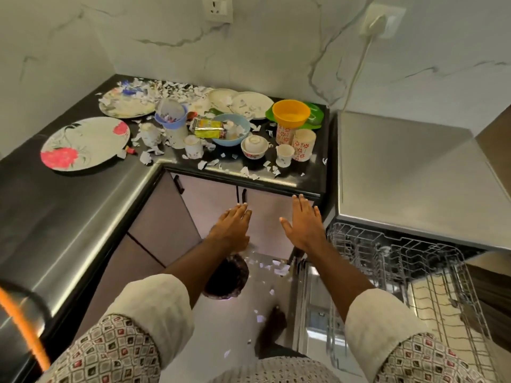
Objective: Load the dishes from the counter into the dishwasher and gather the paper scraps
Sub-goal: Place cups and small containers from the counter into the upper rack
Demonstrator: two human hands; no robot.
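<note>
The fingers (241, 210) of the left hand (233, 226) are straight and close together, holding nothing. Their tips point up the frame at the cabinet doors (210, 200) under the desk (304, 179). The right hand (302, 225), at centre frame, is also flat and empty, its fingers slightly spread and their tips near the desk's front lip.

Above the hands, dishes lie in a band running left to right across the upper middle of the frame. At the left is a flowered plate (85, 143), lying flat. In the middle is a blue bowl (231, 129), mouth up. An orange bowl (291, 113) sits mouth up on a patterned cup (284, 134), and more upright cups (304, 145) stand beside it.

Paper scraps (177, 88) are thickest along the back wall and spill forward among the dishes. More are scattered on the floor (221, 322) below the hands.

At lower right the dishwasher rack (401, 269) is pulled out, its long axis running toward the lower right corner.
</note>
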